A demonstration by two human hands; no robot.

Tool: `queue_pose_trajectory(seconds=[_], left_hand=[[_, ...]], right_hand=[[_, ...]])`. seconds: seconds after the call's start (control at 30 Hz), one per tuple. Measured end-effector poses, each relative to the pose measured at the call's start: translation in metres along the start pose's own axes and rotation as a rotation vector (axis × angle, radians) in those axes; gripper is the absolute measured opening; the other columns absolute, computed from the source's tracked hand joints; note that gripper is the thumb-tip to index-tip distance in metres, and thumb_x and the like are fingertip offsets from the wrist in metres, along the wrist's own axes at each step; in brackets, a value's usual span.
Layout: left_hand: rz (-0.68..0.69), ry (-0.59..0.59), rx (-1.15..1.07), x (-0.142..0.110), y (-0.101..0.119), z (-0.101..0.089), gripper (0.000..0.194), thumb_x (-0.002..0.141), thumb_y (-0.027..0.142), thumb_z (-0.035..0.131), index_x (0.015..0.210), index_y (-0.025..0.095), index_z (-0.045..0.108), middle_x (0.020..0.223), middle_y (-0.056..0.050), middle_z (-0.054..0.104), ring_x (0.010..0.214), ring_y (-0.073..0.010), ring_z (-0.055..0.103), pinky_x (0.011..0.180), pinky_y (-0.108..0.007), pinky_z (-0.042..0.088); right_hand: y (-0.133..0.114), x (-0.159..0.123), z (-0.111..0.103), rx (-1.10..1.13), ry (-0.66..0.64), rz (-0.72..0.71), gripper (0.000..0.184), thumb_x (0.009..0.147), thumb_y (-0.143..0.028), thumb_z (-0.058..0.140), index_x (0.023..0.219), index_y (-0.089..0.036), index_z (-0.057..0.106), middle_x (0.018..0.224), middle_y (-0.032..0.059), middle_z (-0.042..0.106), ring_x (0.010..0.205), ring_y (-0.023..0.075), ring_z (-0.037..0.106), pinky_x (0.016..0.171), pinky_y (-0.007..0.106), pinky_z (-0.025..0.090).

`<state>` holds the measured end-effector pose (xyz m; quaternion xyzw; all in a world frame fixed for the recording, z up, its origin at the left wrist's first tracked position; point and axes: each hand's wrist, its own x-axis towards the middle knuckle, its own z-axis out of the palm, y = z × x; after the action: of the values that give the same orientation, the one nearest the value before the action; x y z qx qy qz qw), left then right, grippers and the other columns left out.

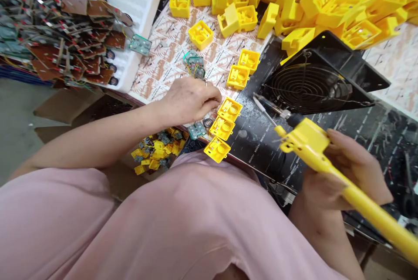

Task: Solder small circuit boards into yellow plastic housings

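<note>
Along the near edge of the black printed worktop [251, 151], our left hand [189, 101] reaches in with its fingers curled and bunched downward, a ring on one of them, the fingertips [218, 100] just beside a yellow plastic housing [230, 109]. We cannot tell whether those fingers pinch anything, because the hand hides what lies beneath it. Two more housings [222, 128] [217, 149] line up below that one, and a small green circuit board [197, 130] lies just left of them, beside a dark round part [207, 122].

Our right hand [355, 171] is closed firmly around the thick yellow handle of what looks like a soldering iron [310, 143]. The handle runs out past the lower right corner, and its thin metal tip [263, 106] is slightly blurred over the worktop, near a tilted black fan [310, 86].

Toward the far edge, a heap of yellow housings [326, 3] is cut off by the frame, in front of it a printed paper sheet [170, 49]. At the upper left corner, a white foam tray [143, 14] carries wired brown boards [78, 40], too tangled to make out singly. Below, our pink-clad lap [163, 223] partly hides a jumble of housings and boards [156, 151].
</note>
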<state>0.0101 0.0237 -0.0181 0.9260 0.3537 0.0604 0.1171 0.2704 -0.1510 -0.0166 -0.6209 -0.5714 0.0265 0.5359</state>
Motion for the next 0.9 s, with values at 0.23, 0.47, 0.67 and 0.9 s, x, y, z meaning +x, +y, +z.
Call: queue_pose_trajectory(seconds=[0.23, 0.47, 0.67, 0.9], left_hand=[[0.062, 0.115, 0.083, 0.011, 0.003, 0.012, 0.031, 0.091, 0.031, 0.048, 0.087, 0.02, 0.077, 0.073, -0.003, 0.075, 0.068, -0.02, 0.069, 0.07, -0.034, 0.046], [0.018, 0.09, 0.06, 0.013, 0.006, 0.01, 0.029, 0.088, 0.033, 0.05, 0.084, 0.02, 0.076, 0.063, -0.002, 0.068, 0.063, -0.0175, 0.063, 0.064, -0.032, 0.039], [-0.018, -0.034, 0.137, 0.019, 0.014, 0.002, 0.033, 0.09, 0.032, 0.046, 0.089, 0.019, 0.077, 0.07, -0.004, 0.071, 0.071, -0.0206, 0.067, 0.069, -0.033, 0.041], [-0.005, -0.13, 0.176, 0.024, 0.022, -0.01, 0.034, 0.091, 0.029, 0.045, 0.089, 0.019, 0.078, 0.075, -0.006, 0.072, 0.079, -0.0233, 0.069, 0.077, -0.038, 0.046]], right_hand=[[0.007, 0.0, 0.021, 0.049, 0.169, 0.035, 0.023, 0.092, -0.039, 0.072, 0.112, -0.031, 0.08, 0.087, 0.0007, 0.078, 0.063, 0.0175, 0.067, 0.052, 0.03, 0.051], [-0.006, -0.012, 0.014, -0.047, -0.18, -0.209, 0.043, 0.078, -0.022, 0.088, 0.117, -0.028, 0.072, 0.09, 0.0, 0.079, 0.067, 0.0189, 0.074, 0.055, 0.029, 0.059], [-0.007, -0.003, 0.019, -0.05, -0.323, -0.293, 0.02, 0.082, -0.01, 0.081, 0.095, -0.021, 0.069, 0.081, 0.0005, 0.077, 0.067, 0.0161, 0.074, 0.059, 0.023, 0.059], [-0.015, 0.006, 0.006, -0.154, -0.469, -0.301, 0.011, 0.089, -0.017, 0.077, 0.094, -0.021, 0.068, 0.083, 0.0019, 0.077, 0.068, 0.0152, 0.074, 0.062, 0.023, 0.061]])
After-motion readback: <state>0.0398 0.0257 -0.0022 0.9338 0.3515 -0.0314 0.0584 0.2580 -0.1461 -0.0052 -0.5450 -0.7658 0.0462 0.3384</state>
